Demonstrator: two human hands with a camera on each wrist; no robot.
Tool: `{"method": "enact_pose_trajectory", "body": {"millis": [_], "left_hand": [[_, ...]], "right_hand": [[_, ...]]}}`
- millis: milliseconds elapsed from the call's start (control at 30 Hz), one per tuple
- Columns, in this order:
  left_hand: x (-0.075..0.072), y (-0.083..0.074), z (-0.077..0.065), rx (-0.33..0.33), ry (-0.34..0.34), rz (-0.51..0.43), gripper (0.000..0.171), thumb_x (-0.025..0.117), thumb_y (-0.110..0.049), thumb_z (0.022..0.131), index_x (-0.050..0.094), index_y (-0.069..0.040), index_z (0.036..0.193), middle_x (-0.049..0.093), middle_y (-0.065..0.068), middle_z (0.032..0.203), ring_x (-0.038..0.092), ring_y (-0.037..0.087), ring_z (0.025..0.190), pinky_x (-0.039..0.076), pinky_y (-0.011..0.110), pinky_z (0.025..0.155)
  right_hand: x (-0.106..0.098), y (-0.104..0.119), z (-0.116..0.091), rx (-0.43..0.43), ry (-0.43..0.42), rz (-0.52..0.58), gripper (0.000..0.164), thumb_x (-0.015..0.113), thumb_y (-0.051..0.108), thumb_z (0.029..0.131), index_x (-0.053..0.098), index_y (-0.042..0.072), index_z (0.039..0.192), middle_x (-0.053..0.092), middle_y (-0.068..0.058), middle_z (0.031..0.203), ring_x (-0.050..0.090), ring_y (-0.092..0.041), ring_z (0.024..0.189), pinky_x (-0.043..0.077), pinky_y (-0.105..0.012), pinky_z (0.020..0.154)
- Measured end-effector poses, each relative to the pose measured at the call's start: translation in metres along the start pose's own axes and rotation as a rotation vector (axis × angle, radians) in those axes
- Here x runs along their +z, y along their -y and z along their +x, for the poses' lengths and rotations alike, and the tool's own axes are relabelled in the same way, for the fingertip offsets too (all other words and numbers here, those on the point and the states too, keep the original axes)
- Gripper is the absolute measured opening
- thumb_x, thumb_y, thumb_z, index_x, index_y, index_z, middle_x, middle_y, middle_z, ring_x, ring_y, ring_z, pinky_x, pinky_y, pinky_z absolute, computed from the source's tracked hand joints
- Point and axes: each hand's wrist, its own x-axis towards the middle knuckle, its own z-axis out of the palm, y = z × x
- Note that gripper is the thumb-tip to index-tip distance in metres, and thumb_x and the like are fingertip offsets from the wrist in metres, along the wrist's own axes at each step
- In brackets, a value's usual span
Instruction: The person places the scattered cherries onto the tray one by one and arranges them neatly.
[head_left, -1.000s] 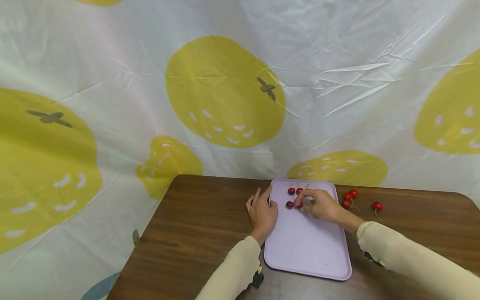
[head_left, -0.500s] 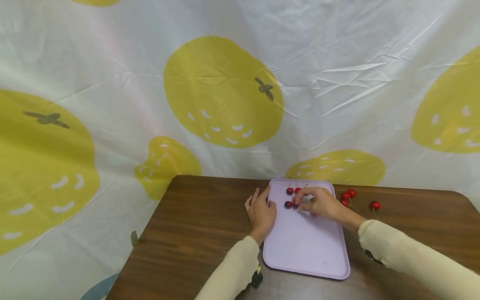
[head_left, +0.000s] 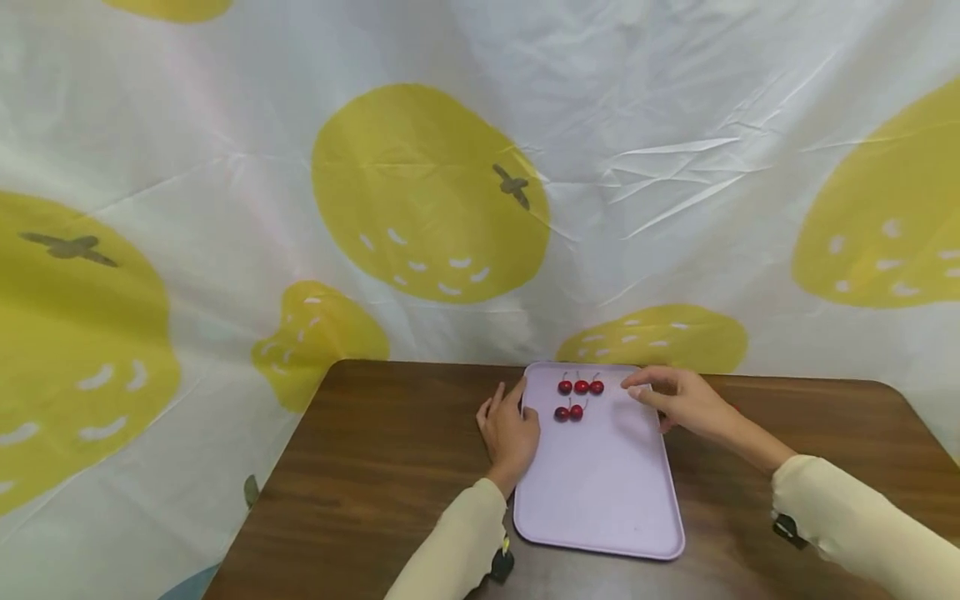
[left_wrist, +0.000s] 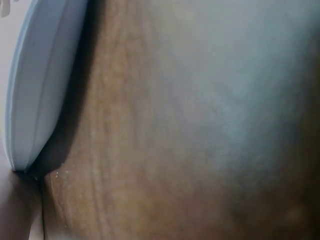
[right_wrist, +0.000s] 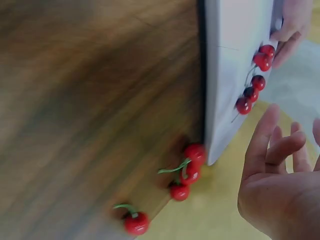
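Off the five cherries, lying in two rows near the far edge of the tray, the right hand has moved to the right edge, fingers apart. The left hand, fingers spread, rests at the left edge.

tray on table | five cherries on tray | four cherries right of tray

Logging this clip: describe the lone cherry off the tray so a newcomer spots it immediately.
In the right-wrist view, find the brown table and the pale tray on it. Past the three bunched cherries beside the tray, near the picture's bottom edge, lies the red, green-stemmed cherry. Those neighbours cluster together; this one lies alone.
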Motion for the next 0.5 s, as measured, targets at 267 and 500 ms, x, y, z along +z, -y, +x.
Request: {"method": "enact_pose_trajectory", "body": {"millis": [267,500], "left_hand": [[0.006,0.005,-0.002,0.006,-0.021,-0.014,0.048,0.065,-0.005,0.093,0.071,-0.014,0.140,0.076,0.003,0.133,0.056,0.032,0.146,0.029,0.055,0.120],[0.003,0.001,-0.002,0.019,-0.011,-0.018,0.048,0.066,-0.004,0.093,0.070,-0.013,0.140,0.075,0.005,0.135,0.056,0.032,0.146,0.030,0.055,0.120]], "right_hand": [[-0.020,-0.019,-0.036,0.022,-0.098,0.022,0.040,0.060,0.031,0.108,0.069,0.001,0.133,0.075,-0.003,0.115,0.047,-0.008,0.052,0.062,-0.042,0.059],[-0.033,-0.034,-0.060,0.064,-0.222,-0.031,0.046,0.062,0.035,0.107,0.067,0.002,0.138,0.067,0.008,0.076,0.061,-0.021,0.049,0.060,-0.033,0.063]]}}
